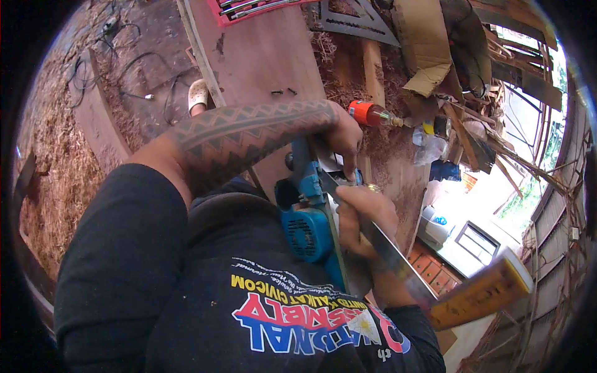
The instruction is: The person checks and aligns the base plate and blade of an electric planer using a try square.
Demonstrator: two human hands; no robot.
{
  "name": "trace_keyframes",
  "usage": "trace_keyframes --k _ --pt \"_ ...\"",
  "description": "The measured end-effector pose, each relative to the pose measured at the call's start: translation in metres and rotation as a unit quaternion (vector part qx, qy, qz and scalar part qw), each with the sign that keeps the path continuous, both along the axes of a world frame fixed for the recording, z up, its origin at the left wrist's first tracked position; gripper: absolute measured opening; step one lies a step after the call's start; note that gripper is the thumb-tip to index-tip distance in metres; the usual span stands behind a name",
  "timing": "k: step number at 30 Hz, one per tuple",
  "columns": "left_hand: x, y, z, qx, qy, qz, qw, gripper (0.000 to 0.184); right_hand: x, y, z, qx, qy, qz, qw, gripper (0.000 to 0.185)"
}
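The blue planer [308,233] rests against the shirt [205,273]; work on it looks partway, its finish unclear. The right hand [371,214] has its grip closed around a long blade [401,264]; the left hand [346,133], at the planer's end, hides its grip.

The electric planer [305,233] has a blue, low-sheen plastic housing. The long blade [401,264] on its right is smooth, shiny metal, its yellow handle [482,289] glossy. The desk [261,56] is smooth, matt wood; far right sit matt cardboard [426,40] and a glossy, transparent bottle [377,116]. The T-shirt [205,292] is matt cloth.
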State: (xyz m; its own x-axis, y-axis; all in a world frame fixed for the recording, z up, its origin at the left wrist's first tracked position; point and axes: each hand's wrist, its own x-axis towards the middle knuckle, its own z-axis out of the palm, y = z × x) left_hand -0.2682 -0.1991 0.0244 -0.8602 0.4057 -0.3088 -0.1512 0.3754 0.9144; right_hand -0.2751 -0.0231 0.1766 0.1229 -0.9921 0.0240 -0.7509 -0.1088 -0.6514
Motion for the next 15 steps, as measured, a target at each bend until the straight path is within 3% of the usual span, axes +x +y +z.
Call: trace_keyframes --k 6,8,10,15 --pt "0.003 -0.001 0.005 0.002 0.008 0.009 1.000 0.066 -0.002 -0.005 -0.013 -0.058 0.014 0.027 0.998 0.045" --pt "0.000 0.001 -0.003 0.017 -0.014 0.017 1.000 0.066 0.000 0.009 -0.007 -0.021 -0.006 -0.038 0.999 0.032" --pt "0.002 0.002 -0.003 0.027 -0.025 0.018 0.999 0.066 -0.001 0.012 -0.003 0.005 -0.035 -0.047 0.998 0.033" --pt "0.002 -0.001 0.003 0.013 -0.008 0.005 1.000 0.066 -0.002 -0.006 -0.008 -0.057 0.010 0.032 0.998 0.053"
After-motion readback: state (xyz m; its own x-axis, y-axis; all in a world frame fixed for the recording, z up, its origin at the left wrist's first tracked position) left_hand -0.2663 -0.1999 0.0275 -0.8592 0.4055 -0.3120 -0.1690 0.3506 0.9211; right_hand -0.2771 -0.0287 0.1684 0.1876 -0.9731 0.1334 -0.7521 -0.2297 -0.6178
